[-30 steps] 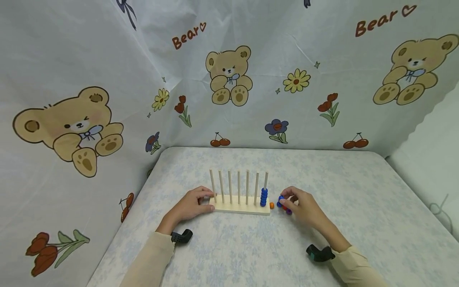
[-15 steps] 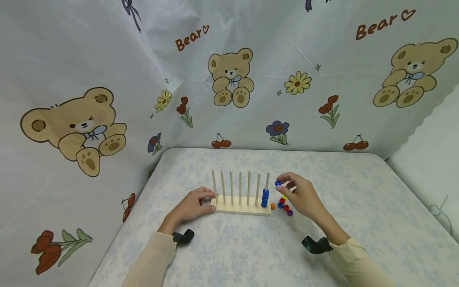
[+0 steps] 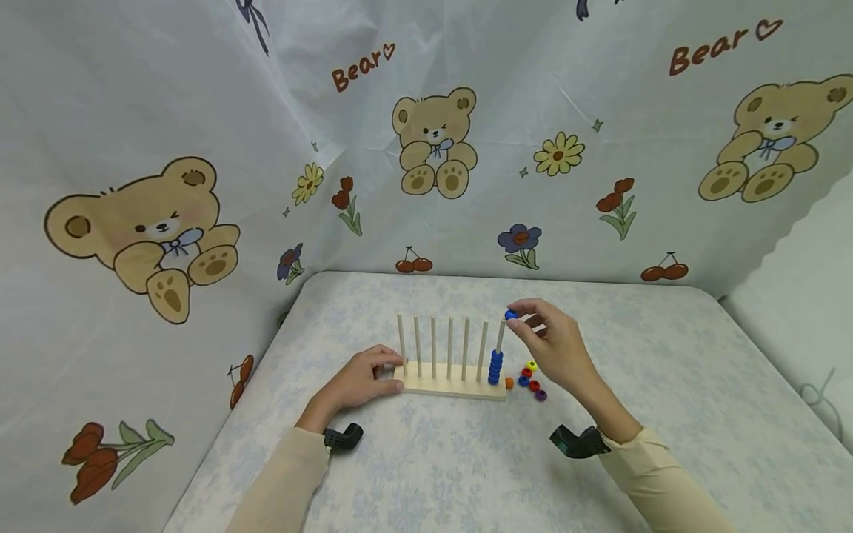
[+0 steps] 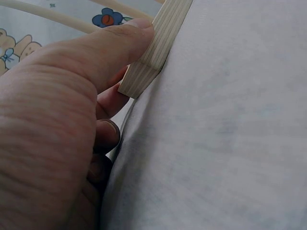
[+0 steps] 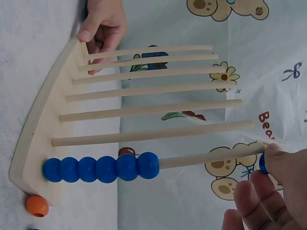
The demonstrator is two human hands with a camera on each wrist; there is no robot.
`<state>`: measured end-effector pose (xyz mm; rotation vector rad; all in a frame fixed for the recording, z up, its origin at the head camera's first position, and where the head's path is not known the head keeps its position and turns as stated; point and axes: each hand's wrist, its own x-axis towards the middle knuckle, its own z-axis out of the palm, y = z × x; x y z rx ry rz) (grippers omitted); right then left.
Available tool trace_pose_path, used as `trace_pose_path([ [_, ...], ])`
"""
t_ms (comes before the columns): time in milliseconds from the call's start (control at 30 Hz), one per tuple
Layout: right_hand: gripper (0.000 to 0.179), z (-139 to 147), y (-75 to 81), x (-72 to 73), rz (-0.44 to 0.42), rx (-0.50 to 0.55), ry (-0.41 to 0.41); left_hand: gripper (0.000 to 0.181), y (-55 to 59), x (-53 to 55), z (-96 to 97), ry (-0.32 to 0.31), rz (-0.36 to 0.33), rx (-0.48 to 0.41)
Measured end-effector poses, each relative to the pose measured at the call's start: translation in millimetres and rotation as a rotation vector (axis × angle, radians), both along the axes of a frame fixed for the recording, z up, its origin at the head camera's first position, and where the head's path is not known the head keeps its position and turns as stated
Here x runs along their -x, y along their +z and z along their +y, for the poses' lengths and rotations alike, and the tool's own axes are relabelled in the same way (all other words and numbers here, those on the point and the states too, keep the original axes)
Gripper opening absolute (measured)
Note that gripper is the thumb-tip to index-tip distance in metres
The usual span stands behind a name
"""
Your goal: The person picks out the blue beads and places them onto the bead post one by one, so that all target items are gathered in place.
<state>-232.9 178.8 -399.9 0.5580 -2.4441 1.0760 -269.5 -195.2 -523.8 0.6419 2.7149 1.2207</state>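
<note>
A wooden peg board (image 3: pixel 453 386) with a row of upright pegs stands on the table. My left hand (image 3: pixel 360 379) grips its left end between thumb and fingers; in the left wrist view the thumb (image 4: pixel 129 36) lies on the board's edge. Several blue beads (image 5: pixel 106 168) are stacked on the rightmost peg; the other pegs carry none. At the top of that peg, my right hand (image 3: pixel 558 346) pinches another blue bead (image 3: pixel 511 315) between thumb and fingertips. Whether the peg tip is inside this bead cannot be told.
Right of the board lie loose beads: an orange one (image 3: pixel 509 383) close to its end, a yellow one (image 3: pixel 531 366), red ones (image 3: pixel 534 386), a blue one (image 3: pixel 523 381) and a purple one (image 3: pixel 541 395). A bear-printed cloth (image 3: pixel 466 222) hangs behind the table (image 3: pixel 426 466).
My right hand has lifted the blue bead from the loose beads, up and leftward to the top of the rightmost peg. The left hand keeps its grip on the board.
</note>
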Motion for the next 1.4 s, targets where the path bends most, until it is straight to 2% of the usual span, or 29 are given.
trace_pose_path([
  [267,0.023,-5.4,6.7,-2.6,0.009,0.001,0.013,0.042,2.9,-1.1,0.7,-0.001,0.004,-0.003],
  [867,0.022,-9.1,3.1,-2.0,-0.001,-0.023,0.034,0.043,1.7,-1.4,1.0,-0.001,-0.003,-0.008],
  [1267,0.028,-5.4,-4.3,-0.9,-0.045,-0.025,0.035,0.041,0.7,1.3,0.1,-0.002,0.009,0.008],
  [1400,0.031,5.0,-12.5,1.3,-0.085,-0.032,0.041,0.041,1.9,0.6,0.5,0.0,0.004,0.008],
])
